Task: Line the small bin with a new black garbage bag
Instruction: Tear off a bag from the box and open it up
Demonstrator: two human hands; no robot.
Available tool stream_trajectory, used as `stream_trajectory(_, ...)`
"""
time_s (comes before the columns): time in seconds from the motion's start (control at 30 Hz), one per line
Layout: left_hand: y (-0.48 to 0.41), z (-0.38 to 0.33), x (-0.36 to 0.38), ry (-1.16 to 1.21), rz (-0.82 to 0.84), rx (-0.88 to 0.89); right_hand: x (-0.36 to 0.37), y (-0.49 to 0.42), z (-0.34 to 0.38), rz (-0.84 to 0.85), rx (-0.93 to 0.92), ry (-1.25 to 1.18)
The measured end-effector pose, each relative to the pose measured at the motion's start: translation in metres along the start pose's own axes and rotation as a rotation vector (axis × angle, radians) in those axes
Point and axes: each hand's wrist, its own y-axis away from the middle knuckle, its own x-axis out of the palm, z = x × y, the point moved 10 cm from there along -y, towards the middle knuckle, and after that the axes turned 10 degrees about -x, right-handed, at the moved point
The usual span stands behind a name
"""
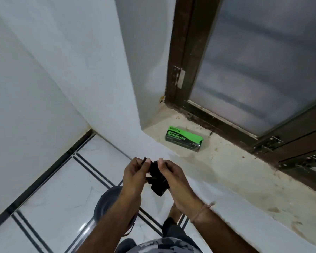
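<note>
A folded black garbage bag (156, 181) is held between both hands in front of me, chest high. My left hand (134, 175) pinches a corner of it between thumb and fingers. My right hand (169, 177) grips the bulk of the fold from the right. Below my left forearm the small dark round bin (106, 201) stands on the tiled floor, partly hidden by the arm. A green and black box of garbage bags (183, 138) lies on the stone window sill, beyond my hands.
The pale stone sill (235, 179) runs along the right under a dark-framed frosted window (263, 61). A white wall corner (130, 88) juts out on the left of the sill. White floor tiles (62, 198) have black stripes. My foot (173, 212) is beside the bin.
</note>
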Motion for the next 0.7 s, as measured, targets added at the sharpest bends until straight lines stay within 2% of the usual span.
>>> stream_trajectory(0.1, 0.003, -0.002, -0.039, 0.135, -0.035, -0.008, 0.023, 0.002, -0.014, 0.005, -0.007, 0.049)
stream_trajectory(0.27, -0.001, 0.012, -0.149, 0.141, -0.129, -0.078, 0.089, 0.016, -0.06, -0.155, -0.022, 0.155)
stream_trajectory(0.37, 0.009, 0.009, -0.203, 0.08, 0.049, -0.082, 0.141, 0.034, -0.084, -0.236, -0.048, 0.122)
stream_trajectory(0.47, 0.038, -0.001, -0.252, -0.271, 0.292, 0.02, 0.208, 0.061, -0.098, -0.236, -0.05, 0.128)
stream_trajectory(0.57, 0.049, -0.004, -0.311, -0.385, 0.269, 0.007, 0.244, 0.079, -0.091, -0.236, -0.073, 0.132)
stream_trajectory(0.7, 0.054, -0.005, -0.374, -0.269, 0.228, -0.075, 0.256, 0.104, -0.079, -0.298, -0.083, 0.163)
